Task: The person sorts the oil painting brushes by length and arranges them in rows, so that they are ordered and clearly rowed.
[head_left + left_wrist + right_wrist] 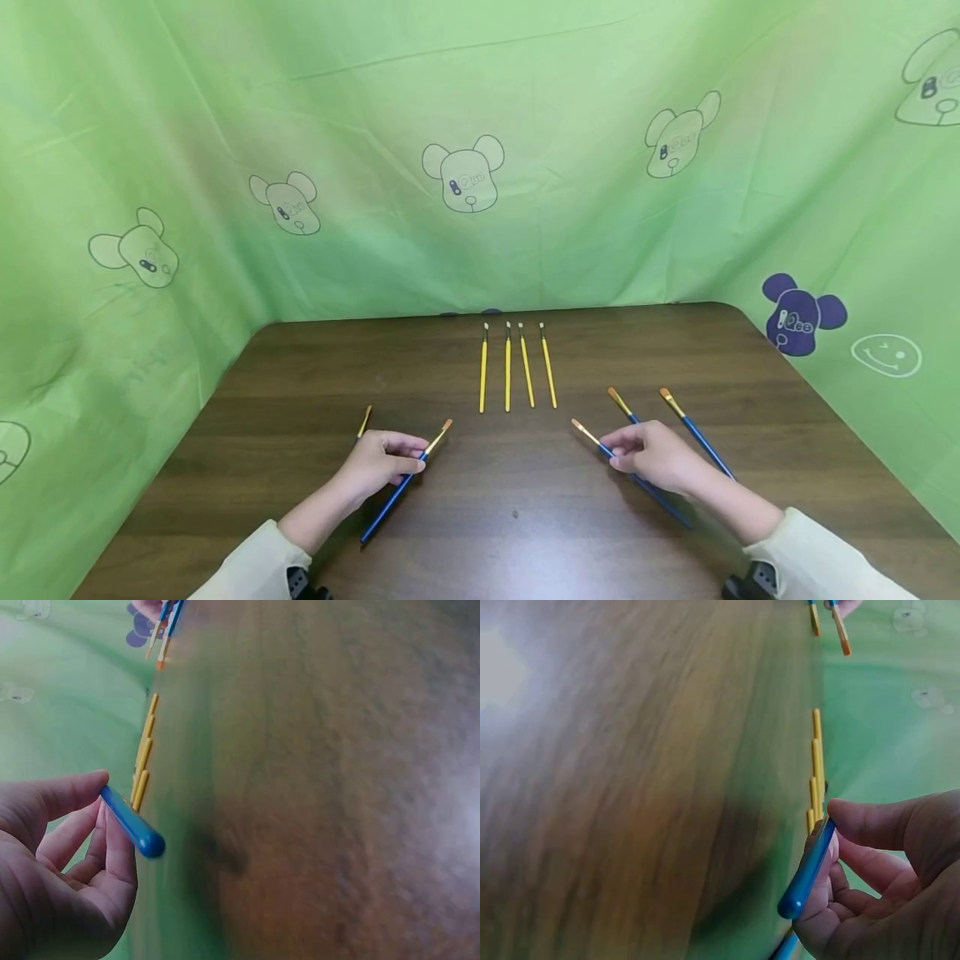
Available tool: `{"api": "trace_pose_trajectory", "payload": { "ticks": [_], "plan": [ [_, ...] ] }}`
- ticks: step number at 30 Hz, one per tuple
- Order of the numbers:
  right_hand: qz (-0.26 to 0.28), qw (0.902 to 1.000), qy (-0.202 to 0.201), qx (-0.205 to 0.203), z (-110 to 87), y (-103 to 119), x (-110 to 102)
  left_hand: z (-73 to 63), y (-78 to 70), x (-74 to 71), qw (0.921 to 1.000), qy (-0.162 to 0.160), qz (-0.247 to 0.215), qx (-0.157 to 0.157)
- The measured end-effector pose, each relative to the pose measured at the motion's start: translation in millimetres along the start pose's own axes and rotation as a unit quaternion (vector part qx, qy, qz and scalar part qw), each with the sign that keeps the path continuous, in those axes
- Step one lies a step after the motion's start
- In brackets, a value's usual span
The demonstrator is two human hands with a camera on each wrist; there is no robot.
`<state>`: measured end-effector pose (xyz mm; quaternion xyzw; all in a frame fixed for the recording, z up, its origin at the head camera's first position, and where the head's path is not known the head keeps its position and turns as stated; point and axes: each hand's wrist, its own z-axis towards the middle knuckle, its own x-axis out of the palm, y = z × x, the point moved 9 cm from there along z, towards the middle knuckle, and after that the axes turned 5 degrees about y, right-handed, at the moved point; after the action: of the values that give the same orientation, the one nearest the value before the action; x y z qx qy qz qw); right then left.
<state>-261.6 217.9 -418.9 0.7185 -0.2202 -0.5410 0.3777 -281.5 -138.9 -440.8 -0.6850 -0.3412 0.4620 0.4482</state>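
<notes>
My left hand (386,458) pinches a paintbrush (390,507) by its blue handle, bristles pointing away to the right. In the left wrist view, the rounded handle end (142,834) juts toward the camera. Behind that hand lies another paintbrush (364,420), mostly hidden. My right hand (651,454) pinches a second blue paintbrush (663,498), its bristles pointing away to the left; its handle (806,874) shows in the right wrist view. Two more blue paintbrushes lie by this hand: one (621,402) partly behind it, the other (697,433) to its right.
Several yellow-handled paintbrushes (507,375) lie side by side at the far middle of the brown wooden table (300,375), bristle ends away from me. A green curtain (375,250) with bear-head prints hangs around the table's back and sides.
</notes>
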Motion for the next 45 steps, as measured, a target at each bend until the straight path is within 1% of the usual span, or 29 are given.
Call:
{"api": "trace_pose_trajectory", "payload": {
  "ticks": [2, 8, 15, 18, 21, 25, 28, 31, 34, 37, 45],
  "plan": [
    [0.016, 0.9999, 0.007, -0.002, 0.2, 2, 2, 0.6, -1.0, 1.2, 1.0000, 0.003, -0.004, -0.002],
    [0.082, 0.9961, 0.031, 0.014, 0.2, 5, 8, 3.2, -4.5, 6.1, 0.9998, 0.009, -0.018, -0.002],
    [0.109, 0.9928, 0.037, 0.032, -1.4, 12, 12, 3.0, -13.2, 14.5, 0.9993, 0.013, -0.036, 0.002],
    [0.121, 0.9912, 0.036, 0.042, -2.4, 14, 15, 2.3, -16.8, 19.5, 0.9985, 0.022, -0.049, 0.010],
    [0.133, 0.9891, 0.036, 0.052, -3.1, 16, 18, 2.8, -17.7, 26.3, 0.9962, 0.038, -0.077, 0.012],
    [0.143, 0.9875, 0.041, 0.052, -3.1, 19, 22, 5.5, -15.5, 37.0, 0.9894, 0.059, -0.133, 0.005],
    [0.155, 0.9855, 0.049, 0.048, -2.2, 21, 26, 6.9, -15.4, 45.3, 0.9842, 0.069, -0.163, -0.002],
    [0.167, 0.9832, 0.057, 0.047, -0.8, 22, 30, 6.7, -16.8, 52.4, 0.9829, 0.072, -0.169, -0.008],
    [0.177, 0.9812, 0.060, 0.048, 0.0, 24, 34, 5.7, -17.8, 58.6, 0.9837, 0.071, -0.165, -0.016],
    [0.188, 0.9793, 0.061, 0.045, 0.2, 26, 38, 5.3, -18.6, 64.6, 0.9837, 0.071, -0.165, -0.017],
    [0.214, 0.9745, 0.055, 0.038, 3.2, 32, 50, 7.6, -16.5, 78.2, 0.9757, 0.082, -0.203, -0.013]
  ]
}}
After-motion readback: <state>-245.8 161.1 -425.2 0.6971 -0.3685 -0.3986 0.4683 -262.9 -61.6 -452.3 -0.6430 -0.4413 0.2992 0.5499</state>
